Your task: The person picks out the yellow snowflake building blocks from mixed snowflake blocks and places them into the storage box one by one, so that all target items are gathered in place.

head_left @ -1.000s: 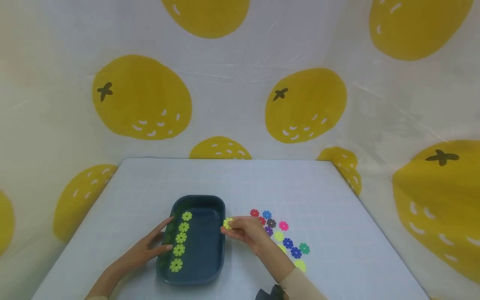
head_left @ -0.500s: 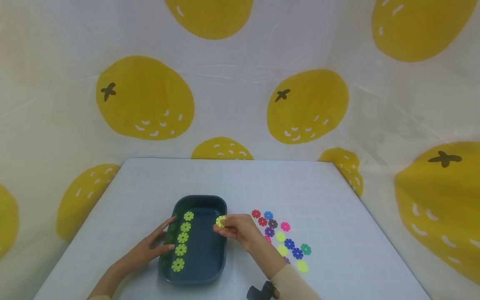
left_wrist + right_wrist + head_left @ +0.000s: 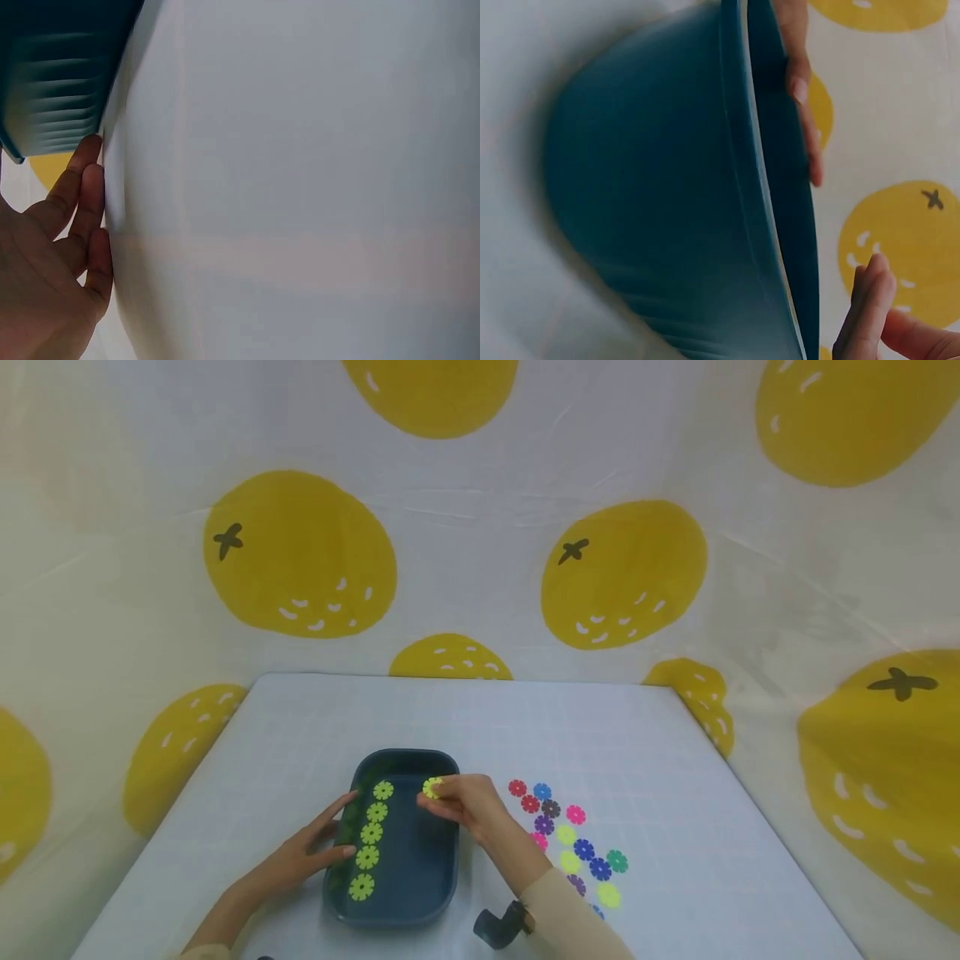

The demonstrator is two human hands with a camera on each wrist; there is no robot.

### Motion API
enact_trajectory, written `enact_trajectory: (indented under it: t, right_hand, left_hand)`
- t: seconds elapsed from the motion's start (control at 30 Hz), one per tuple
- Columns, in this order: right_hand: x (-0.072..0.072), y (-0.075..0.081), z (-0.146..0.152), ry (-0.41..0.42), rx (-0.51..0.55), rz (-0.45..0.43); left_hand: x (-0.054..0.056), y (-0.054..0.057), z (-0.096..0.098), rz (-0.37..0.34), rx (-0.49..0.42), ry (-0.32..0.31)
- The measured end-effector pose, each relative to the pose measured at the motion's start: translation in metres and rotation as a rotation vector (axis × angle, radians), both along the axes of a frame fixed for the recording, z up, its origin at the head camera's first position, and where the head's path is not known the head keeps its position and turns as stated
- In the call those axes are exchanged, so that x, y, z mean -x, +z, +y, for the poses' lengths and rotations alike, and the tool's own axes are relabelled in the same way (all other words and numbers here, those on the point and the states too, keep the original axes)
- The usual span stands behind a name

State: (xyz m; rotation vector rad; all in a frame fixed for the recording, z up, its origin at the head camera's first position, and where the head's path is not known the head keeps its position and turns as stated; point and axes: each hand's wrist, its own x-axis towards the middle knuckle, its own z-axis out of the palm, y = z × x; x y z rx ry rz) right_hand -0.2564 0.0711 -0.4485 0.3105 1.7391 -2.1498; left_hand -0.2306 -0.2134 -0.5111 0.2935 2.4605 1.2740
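A dark blue-green plastic tray sits on the white table, with a column of several yellow-green notched snowflake discs along its left side. My left hand rests against the tray's left rim, fingers extended. In the left wrist view, the fingertips lie near the tray's ribbed outer wall. Over the tray's upper right part, my right hand pinches one yellow-green snowflake disc between thumb and fingers. That disc is not visible in the right wrist view, where the tray wall fills much of the frame.
Right of the tray lies a loose scatter of several snowflake discs, among them a red disc, a green disc and a yellow-green disc. A dark device is on my right wrist. A fruit-print cloth hangs behind the table.
My right hand has moved left and slightly away from me with the pinched disc, from the tray's right rim to above its inside. The left hand stays at the left rim.
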Motion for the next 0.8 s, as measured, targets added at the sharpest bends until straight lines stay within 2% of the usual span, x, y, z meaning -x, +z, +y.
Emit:
enact_trajectory:
  t: [0.27,0.53,0.8]
  right_hand:
    - [0.011,-0.001,-0.013,-0.029,0.014,-0.010]
    - [0.018,0.001,-0.023,-0.087,0.013,-0.016]
    - [0.025,0.001,-0.033,-0.100,0.040,-0.020]
  left_hand:
    - [0.000,-0.002,0.001,-0.033,-0.016,0.021]
    - [-0.001,-0.002,0.001,-0.008,-0.016,0.020]
    - [0.000,-0.003,0.001,-0.011,-0.004,0.028]
